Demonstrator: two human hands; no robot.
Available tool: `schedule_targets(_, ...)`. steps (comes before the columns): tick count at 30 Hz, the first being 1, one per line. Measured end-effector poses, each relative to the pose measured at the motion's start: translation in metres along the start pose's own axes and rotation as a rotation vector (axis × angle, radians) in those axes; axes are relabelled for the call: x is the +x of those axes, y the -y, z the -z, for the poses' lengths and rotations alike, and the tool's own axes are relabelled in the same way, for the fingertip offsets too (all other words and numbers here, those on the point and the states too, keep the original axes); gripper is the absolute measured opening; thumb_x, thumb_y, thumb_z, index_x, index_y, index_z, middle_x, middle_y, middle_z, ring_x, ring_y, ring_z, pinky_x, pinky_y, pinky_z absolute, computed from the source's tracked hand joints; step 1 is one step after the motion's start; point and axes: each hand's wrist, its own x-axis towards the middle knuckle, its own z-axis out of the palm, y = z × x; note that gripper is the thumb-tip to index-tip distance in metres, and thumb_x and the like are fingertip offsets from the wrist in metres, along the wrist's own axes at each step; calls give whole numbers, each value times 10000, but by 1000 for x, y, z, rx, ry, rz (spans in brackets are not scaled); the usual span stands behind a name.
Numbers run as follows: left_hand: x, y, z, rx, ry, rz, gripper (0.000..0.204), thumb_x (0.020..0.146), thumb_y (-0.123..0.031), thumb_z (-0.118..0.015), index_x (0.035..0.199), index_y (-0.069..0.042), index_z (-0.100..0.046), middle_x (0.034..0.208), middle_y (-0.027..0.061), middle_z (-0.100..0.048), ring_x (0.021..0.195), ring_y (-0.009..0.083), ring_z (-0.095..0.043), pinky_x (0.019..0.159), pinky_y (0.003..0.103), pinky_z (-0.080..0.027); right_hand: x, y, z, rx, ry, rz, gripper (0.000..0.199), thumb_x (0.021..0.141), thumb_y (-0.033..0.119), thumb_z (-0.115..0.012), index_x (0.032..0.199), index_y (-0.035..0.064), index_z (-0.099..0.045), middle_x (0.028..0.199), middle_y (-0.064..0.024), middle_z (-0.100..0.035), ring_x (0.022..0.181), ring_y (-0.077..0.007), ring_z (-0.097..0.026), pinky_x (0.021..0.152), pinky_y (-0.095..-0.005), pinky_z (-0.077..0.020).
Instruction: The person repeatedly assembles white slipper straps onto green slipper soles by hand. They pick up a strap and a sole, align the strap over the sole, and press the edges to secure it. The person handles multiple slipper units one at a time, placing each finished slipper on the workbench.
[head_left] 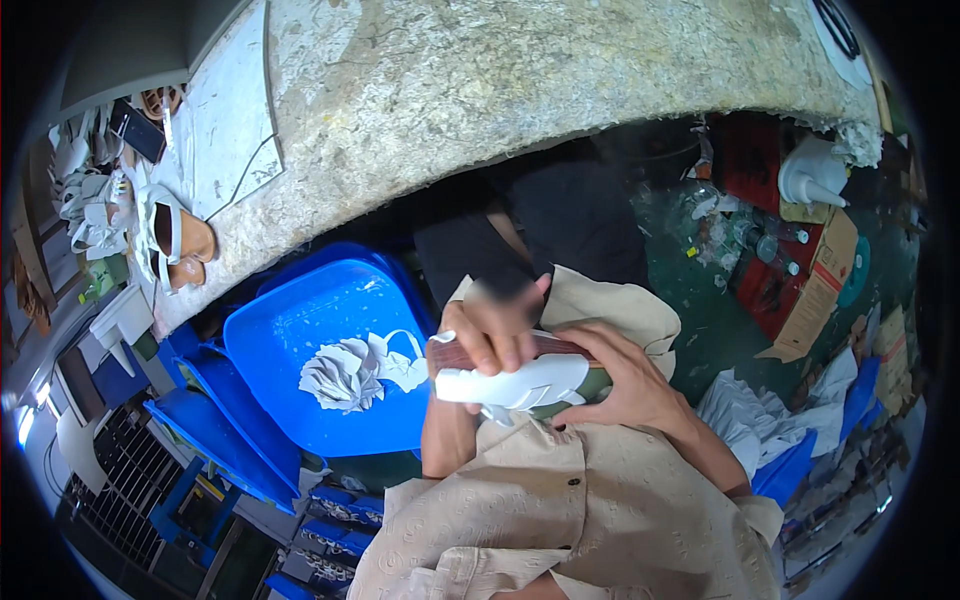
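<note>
Over my lap I hold a shoe in the making (pixel 520 385), with white upper material, a brown sole side and part of a green last showing. My left hand (pixel 490 330) presses its fingers onto the brown and white part, and some of its fingertips are blurred. The other end is gripped by my right hand (pixel 625 375), its thumb below and fingers along the top. Left of my hands, a pile of white cut pieces (pixel 345 375) lies on a blue plastic chair (pixel 290 320).
A rough, pale-topped workbench (pixel 480 90) curves across the far side. Tan-and-white shoes (pixel 180 240) stand at its left end. To the right are an open cardboard box (pixel 820 285), plastic bottles (pixel 765 245), a white funnel-like container (pixel 810 175) and crumpled white sheeting (pixel 745 415).
</note>
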Motion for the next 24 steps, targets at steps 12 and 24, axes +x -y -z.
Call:
schedule_targets(12,-22,-29,-8,473,-418,126,502,776,-163,-873,1162,-18,-586,1062,149,-659,1034,312,-669,969,449,-539,-4,-13,-2,-139,-149,52,897,593,291,-981,1331,-26,-581,1270,-179,-585,1150,-346,-604,979,-437,-515)
schedule_targets(24,-35,-56,-3,445,-243,452,562,742,-58,-902,1199,43,-591,1103,173,-662,1126,304,-643,1031,459,-498,-11,-14,-7,-210,-131,135,890,568,215,-978,1327,-19,-577,1271,-160,-573,1131,-352,-593,951,-439,-519)
